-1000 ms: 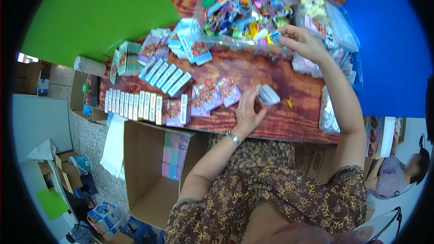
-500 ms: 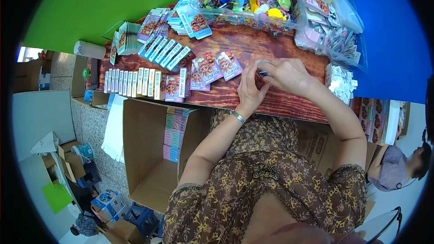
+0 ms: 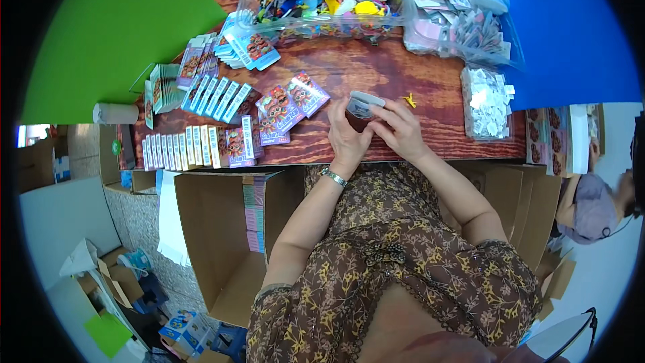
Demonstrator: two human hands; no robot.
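Note:
My left hand point(image 3: 345, 136) is wrapped round a small open carton point(image 3: 359, 121), dark on its side with a pale flap at the top. My right hand point(image 3: 402, 133) pinches at the carton's open end, its fingers by the flap. What lies inside the carton is hard to make out. Just beyond my right hand a small yellow plastic piece point(image 3: 410, 100) lies on the wooden-look table point(image 3: 430, 141). Left of my left hand are purple printed cartons point(image 3: 279, 111), lying overlapped.
A row of upright small cartons point(image 3: 176, 152) lines the front left edge, with slanted blue-edged cartons point(image 3: 216, 98) behind. At the back stand a clear bin of colourful trinkets point(image 3: 322, 23), a tub of packets point(image 3: 430, 44) and a clear box of white pieces point(image 3: 487, 104).
My right hand has drawn back from over my left, and the carton's open end now shows between them. The yellow piece has come into sight on the table. The whole view has shifted.

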